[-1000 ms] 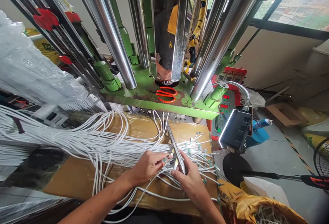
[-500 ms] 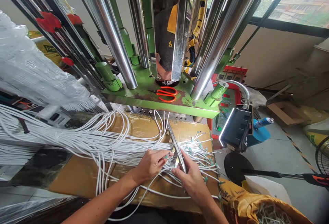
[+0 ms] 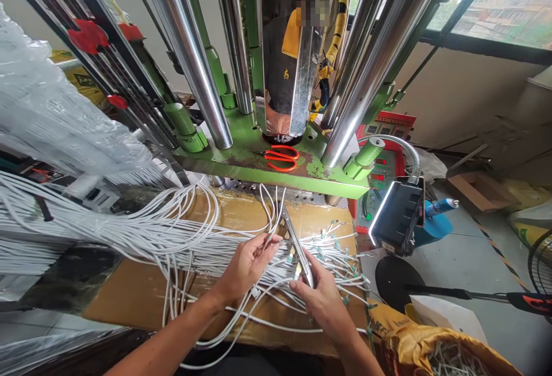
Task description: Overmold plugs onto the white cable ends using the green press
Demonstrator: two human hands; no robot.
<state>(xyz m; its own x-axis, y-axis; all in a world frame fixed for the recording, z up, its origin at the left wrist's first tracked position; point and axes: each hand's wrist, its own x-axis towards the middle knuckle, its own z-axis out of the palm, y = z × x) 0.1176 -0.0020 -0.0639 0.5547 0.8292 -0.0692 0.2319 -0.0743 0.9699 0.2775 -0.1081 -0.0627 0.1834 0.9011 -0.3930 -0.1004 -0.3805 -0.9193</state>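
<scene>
A long narrow metal bar [image 3: 296, 244] with small pieces along its left edge slants over the cables, and my right hand [image 3: 321, 292] is closed round its lower end. Just left of the bar, my left hand [image 3: 248, 264] pinches a thin white cable near its end, by the bar's edge. Beneath both hands lies a thick bundle of white cables [image 3: 150, 238]. Many of their ends, with small green tips [image 3: 321, 249], fan out to the right of the bar. Brown cardboard [image 3: 112, 295] lies under the bundle.
Behind the cables rises a green machine base [image 3: 241, 160] with steel columns, and orange-handled scissors [image 3: 281, 157] lie on it. A lit black lamp [image 3: 397, 218] stands at the right. An open yellow sack [image 3: 414, 347] is at the lower right.
My left hand has moved slightly up and left, and a green-tipped piece that was at its fingers now lies at the bar. My right hand still holds the bar in nearly the same place.
</scene>
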